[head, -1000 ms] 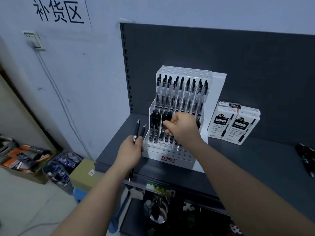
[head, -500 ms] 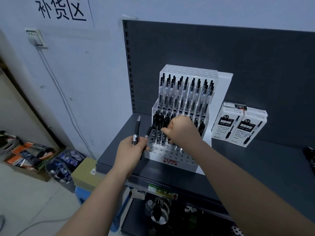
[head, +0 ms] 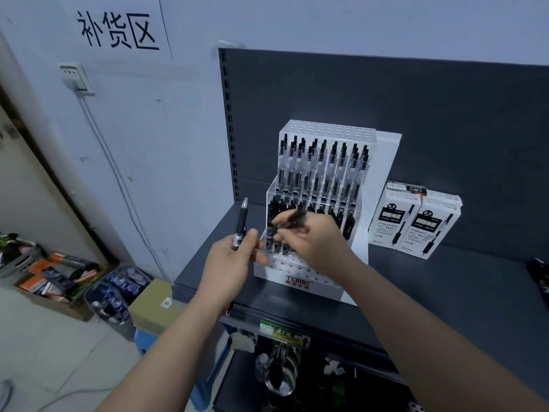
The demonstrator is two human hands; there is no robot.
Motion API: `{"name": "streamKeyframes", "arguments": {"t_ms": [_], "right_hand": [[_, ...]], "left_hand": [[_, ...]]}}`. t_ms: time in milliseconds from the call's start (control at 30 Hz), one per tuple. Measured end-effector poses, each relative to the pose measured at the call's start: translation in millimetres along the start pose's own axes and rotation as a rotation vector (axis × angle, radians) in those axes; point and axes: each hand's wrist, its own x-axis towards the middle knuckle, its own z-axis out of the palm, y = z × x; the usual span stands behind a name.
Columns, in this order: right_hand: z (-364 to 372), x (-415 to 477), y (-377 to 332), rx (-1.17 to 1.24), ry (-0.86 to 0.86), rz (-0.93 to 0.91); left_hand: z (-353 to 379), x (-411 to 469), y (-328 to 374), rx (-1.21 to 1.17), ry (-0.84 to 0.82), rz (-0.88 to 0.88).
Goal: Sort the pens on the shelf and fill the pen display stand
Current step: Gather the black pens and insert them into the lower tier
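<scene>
A white tiered pen display stand (head: 297, 282) stands on the dark grey shelf (head: 445, 286). Its upper tier holds several clear pens (head: 323, 171); the lower tier holds several black pens (head: 347, 221) at the back, with bare holes in front. My left hand (head: 234, 263) grips one black pen (head: 241, 223) upright, just left of the stand. My right hand (head: 315, 239) pinches another black pen (head: 292, 218), lying nearly level over the lower tier's front holes.
Two white pen boxes (head: 416, 221) lean against the shelf's back panel, right of the stand. A dark object (head: 539, 275) lies at the shelf's right edge. On the floor at left sit a cardboard box (head: 154, 301) and bins of goods (head: 116, 289).
My left hand held two pens; now it holds one. My right hand left the lower tier, took the other pen and holds it over the front holes.
</scene>
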Motion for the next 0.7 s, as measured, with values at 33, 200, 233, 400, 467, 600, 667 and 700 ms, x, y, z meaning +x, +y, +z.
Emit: {"name": "streamKeyframes", "arguments": {"t_ms": [33,200,233,400,467,600,667,700], "right_hand": [[-6,-1,-2,0.092,0.015,0.097],[-31,-3,6,0.060,0.193,0.288],[-33,-4,8,0.025,0.201,0.299],[-20,-4,10,-0.029,0.172,0.287],[-13,-3,14,-0.008,0.191,0.301],[-1,-2,24,-0.031,0.159,0.361],[0,-1,27,-0.078,0.137,0.387],[0,1,29,-0.117,0.114,0.394]], "left_hand": [[-1,3,-2,0.076,0.021,0.013],[3,20,-23,0.469,-0.004,0.035],[5,22,-27,0.523,-0.008,0.038],[13,23,-36,0.606,-0.005,0.053],[14,23,-36,0.629,0.007,0.072],[12,24,-36,0.645,0.010,0.081],[11,25,-37,0.641,0.013,0.076],[11,25,-37,0.641,0.014,0.073]]}}
